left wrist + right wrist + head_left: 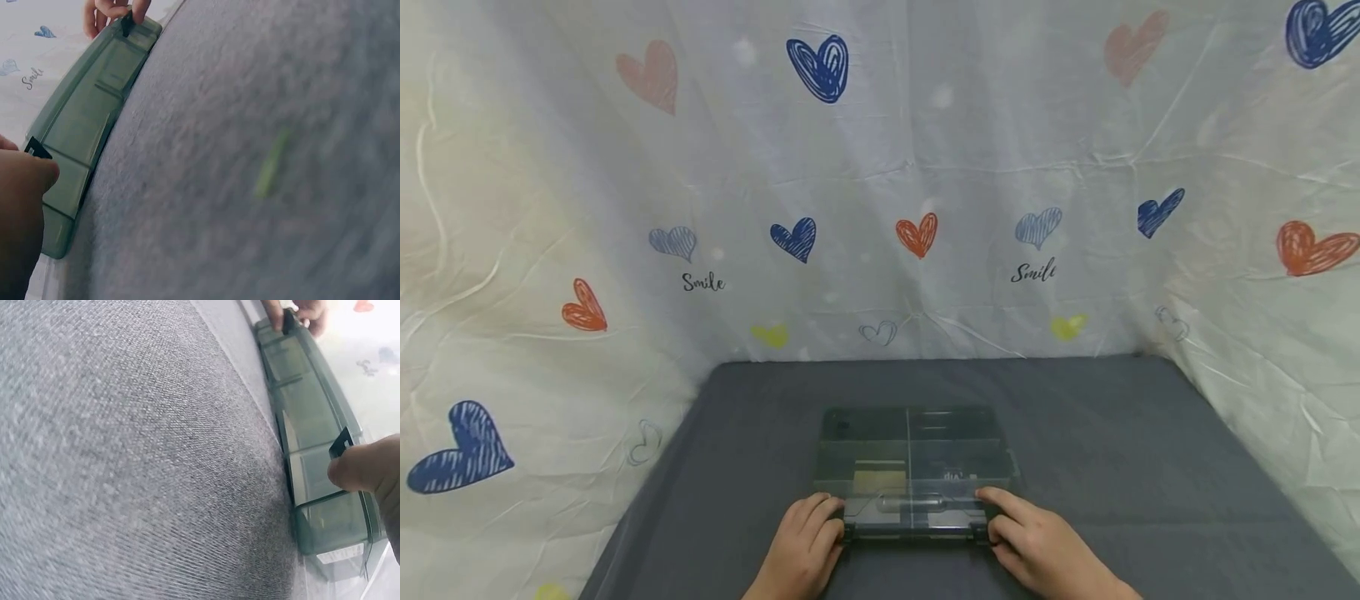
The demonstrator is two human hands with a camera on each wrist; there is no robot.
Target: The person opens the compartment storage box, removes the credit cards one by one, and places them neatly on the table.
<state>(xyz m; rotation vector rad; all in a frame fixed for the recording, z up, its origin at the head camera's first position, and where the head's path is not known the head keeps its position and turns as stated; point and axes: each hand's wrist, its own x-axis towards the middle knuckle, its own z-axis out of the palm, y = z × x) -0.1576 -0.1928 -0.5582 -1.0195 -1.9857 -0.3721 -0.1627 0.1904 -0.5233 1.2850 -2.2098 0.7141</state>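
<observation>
A translucent green compartment box [957, 457] lies on the grey cloth, its clear lid down over the dividers. A yellowish flat piece [880, 482] shows through one left compartment. Two dark latches sit on the front side. My left hand [805, 542] pinches the left latch [39, 149], thumb on its lower front and fingers over the lid's edge. At the other front corner my right hand [1037, 533] grips the right latch [340, 442] the same way, its index finger stretched onto the lid. In both wrist views the box's front wall with its inner partitions is visible.
Dark grey cloth [1112, 450] covers the table around the box. A white curtain [865, 142] printed with hearts hangs behind and along both sides. A small blurred green strip [273, 164] appears over the cloth in the left wrist view. A white label [340, 554] marks the box's end.
</observation>
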